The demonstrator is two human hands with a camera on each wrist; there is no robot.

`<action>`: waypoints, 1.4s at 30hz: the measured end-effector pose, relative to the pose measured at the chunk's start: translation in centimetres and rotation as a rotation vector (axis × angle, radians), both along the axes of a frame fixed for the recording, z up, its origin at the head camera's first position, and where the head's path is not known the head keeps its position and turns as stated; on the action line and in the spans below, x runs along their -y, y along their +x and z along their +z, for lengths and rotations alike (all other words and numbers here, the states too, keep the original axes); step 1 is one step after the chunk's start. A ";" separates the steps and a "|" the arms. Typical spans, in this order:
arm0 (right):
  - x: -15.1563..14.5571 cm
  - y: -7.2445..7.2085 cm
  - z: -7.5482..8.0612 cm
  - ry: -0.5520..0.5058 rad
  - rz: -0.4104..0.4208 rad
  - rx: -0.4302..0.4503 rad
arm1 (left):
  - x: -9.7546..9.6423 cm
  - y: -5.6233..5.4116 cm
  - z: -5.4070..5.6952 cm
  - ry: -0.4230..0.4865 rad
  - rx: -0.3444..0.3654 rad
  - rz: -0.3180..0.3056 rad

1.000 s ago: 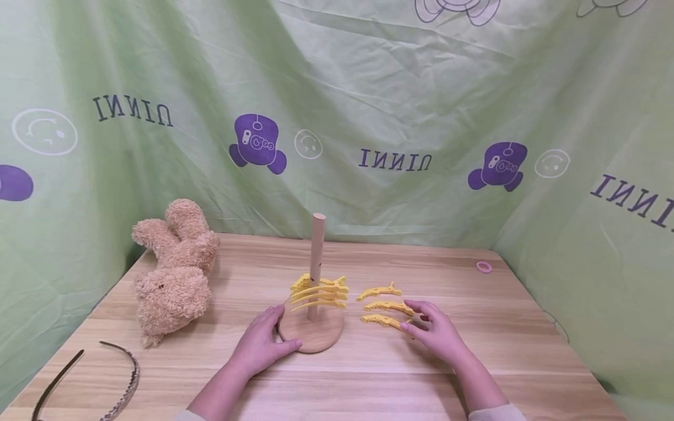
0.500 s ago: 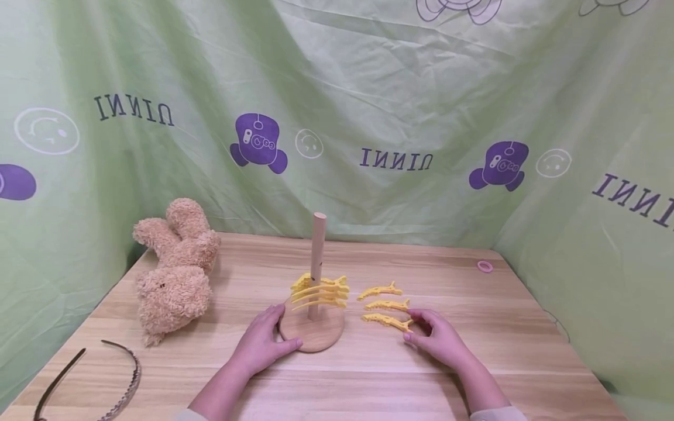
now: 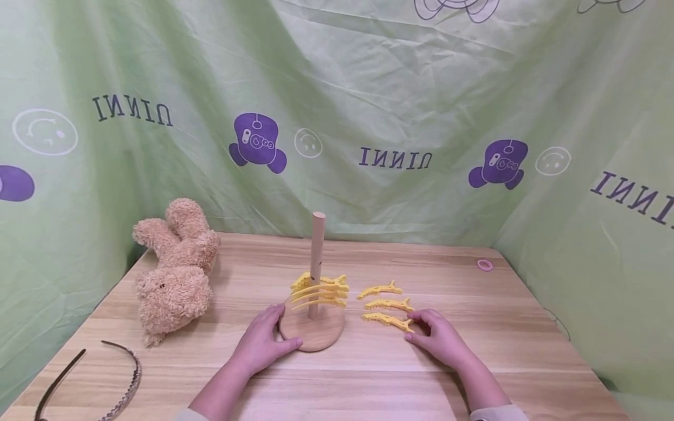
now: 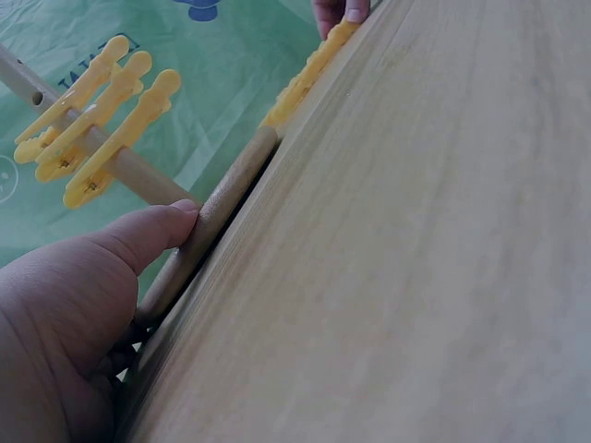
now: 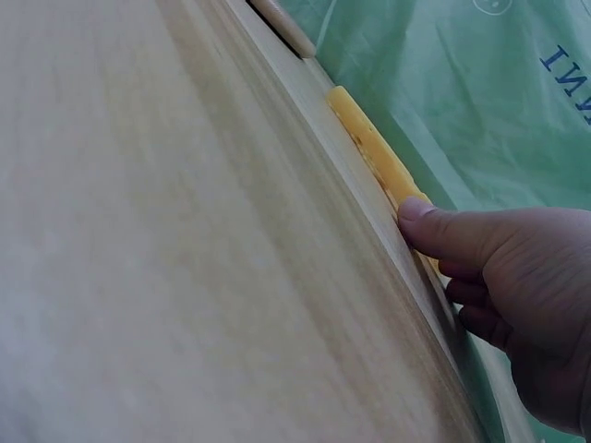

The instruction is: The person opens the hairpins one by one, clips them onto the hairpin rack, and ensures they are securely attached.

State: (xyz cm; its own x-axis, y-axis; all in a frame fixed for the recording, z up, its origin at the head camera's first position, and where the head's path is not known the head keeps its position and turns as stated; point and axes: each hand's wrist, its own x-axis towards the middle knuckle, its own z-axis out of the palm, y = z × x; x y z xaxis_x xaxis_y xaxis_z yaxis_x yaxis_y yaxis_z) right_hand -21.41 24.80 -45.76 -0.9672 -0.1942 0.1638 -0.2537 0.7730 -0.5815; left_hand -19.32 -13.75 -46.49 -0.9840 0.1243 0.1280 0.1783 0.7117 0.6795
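Observation:
My left hand [image 3: 261,342] holds the near-left rim of a round wooden base [image 3: 318,338], thumb on its front edge. From this base rises an upright wooden post [image 3: 316,248]. Several yellow hair clips [image 3: 322,295] are clamped across the post low down. Right of the stand, three more yellow clips lie in a row: a far clip [image 3: 378,290], a middle clip [image 3: 385,304] and a near clip [image 3: 383,319]. My right hand [image 3: 441,339] pinches the near clip at its forked tail; in the right wrist view the thumb [image 5: 420,212] lies against its end.
A fluffy brown teddy bear [image 3: 174,292] lies on the left of the wooden table [image 3: 337,392]. A dark headband [image 3: 133,380] is at the front left, a small pink ring [image 3: 484,265] at the back right. Green printed curtain [image 3: 337,193] closes in the back and sides.
My right hand has drawn back slightly and its thumb and forefinger have come closer together at the near clip's tail, away from the middle clip. My left hand stays at the base.

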 end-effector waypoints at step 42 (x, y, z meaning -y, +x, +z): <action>7.0 -1.7 9.3 -0.230 0.140 -0.343 | 0.0 0.0 -0.1 -0.004 -0.011 0.001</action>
